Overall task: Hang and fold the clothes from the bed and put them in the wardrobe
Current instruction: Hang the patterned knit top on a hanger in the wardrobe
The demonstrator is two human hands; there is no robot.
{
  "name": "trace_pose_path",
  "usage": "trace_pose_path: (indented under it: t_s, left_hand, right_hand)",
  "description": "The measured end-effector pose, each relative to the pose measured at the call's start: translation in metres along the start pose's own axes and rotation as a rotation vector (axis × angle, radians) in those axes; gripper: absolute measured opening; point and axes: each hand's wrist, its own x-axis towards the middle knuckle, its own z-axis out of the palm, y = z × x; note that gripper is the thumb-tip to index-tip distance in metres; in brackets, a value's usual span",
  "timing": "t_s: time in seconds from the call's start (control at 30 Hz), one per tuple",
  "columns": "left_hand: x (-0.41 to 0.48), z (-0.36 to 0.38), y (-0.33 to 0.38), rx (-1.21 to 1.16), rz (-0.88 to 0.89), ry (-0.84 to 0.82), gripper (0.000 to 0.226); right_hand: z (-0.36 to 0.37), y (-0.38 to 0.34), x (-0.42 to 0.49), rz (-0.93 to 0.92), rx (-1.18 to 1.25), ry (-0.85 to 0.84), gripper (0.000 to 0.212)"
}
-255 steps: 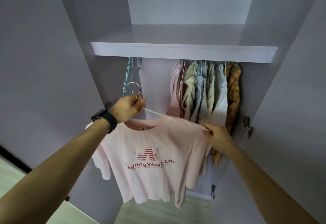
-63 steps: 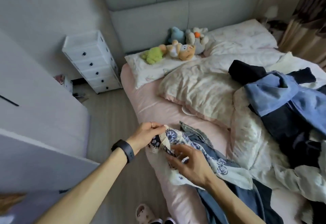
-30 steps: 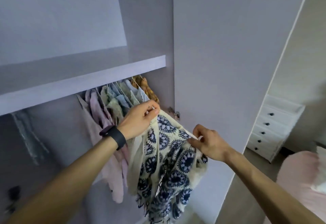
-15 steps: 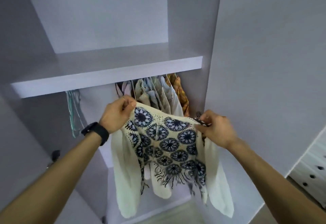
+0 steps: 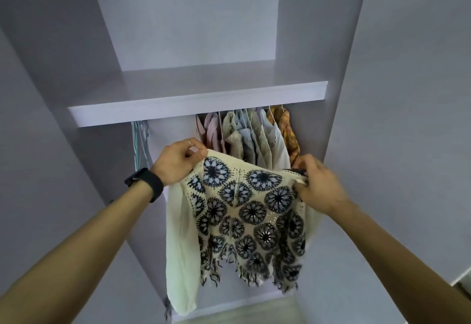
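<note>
I hold up a cream top with dark blue flower circles and a fringe [image 5: 244,219] in front of the open wardrobe [image 5: 198,104]. My left hand [image 5: 178,163], with a black watch on its wrist, grips the top's left shoulder. The right shoulder is pinched in my right hand [image 5: 318,186]. The top hangs spread between them, its cream sleeves dangling at both sides. Whether a hanger is inside it I cannot tell. The bed is out of view.
Under the wardrobe shelf several shirts [image 5: 249,135] hang packed at the right of the rail, behind the top. Bare hangers [image 5: 139,140] dangle at the rail's left end. Open rail lies between them. Wardrobe walls stand on both sides.
Two seconds ago I picked the top from the bed; since then I have turned to the wardrobe. In the last half second the view centred on the shelf and my hands held the top spread.
</note>
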Motion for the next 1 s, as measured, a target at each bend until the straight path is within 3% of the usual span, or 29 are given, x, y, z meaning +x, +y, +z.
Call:
trace_pose_path:
  t_s: [0.1,0.23,0.27,0.37,0.43,0.53,0.67,0.73,0.87,0.93,1.0]
  left_hand:
    - [-0.004,-0.008,-0.007,0.100,0.015,0.047,0.008]
    - [-0.007,-0.011,-0.019,0.279,0.035,0.110,0.011]
    - [-0.007,-0.012,-0.022,0.276,0.025,0.129,0.011]
    - [-0.009,-0.015,-0.027,0.271,0.000,0.134,0.010]
    - [-0.011,-0.012,-0.028,0.241,-0.027,0.108,0.010]
    - [-0.010,-0.005,-0.024,0.140,-0.086,0.100,0.010]
    - [-0.010,-0.001,-0.021,0.032,-0.151,0.122,0.016]
    - [-0.008,-0.002,-0.022,-0.052,-0.194,0.103,0.017]
    - [-0.009,-0.004,-0.020,-0.066,-0.204,0.098,0.017]
    - [-0.010,-0.002,-0.018,0.001,-0.191,0.118,0.017]
    - [-0.013,0.000,-0.016,0.032,-0.200,0.139,0.017]
  right_hand:
    - [-0.001,0.002,0.005,-0.009,-0.024,0.061,0.031]
    - [-0.004,-0.002,0.010,0.020,-0.055,0.324,0.020]
    - [-0.005,-0.002,0.013,0.038,-0.047,0.299,0.017]
    - [-0.001,-0.005,0.022,0.175,-0.016,-0.007,0.012]
    - [0.002,-0.008,0.024,0.309,0.277,-0.040,0.006]
    - [0.003,-0.017,0.026,0.433,0.740,-0.056,0.026]
    - [0.005,-0.018,0.026,0.451,0.983,-0.329,0.031]
    - [0.007,-0.012,0.022,0.344,0.763,-0.410,0.033]
    - [0.016,-0.006,0.020,0.120,0.010,-0.271,0.013]
    - [0.022,-0.005,0.022,0.053,-0.106,-0.120,0.018]
    - [0.027,-0.004,0.025,0.011,-0.065,-0.008,0.034]
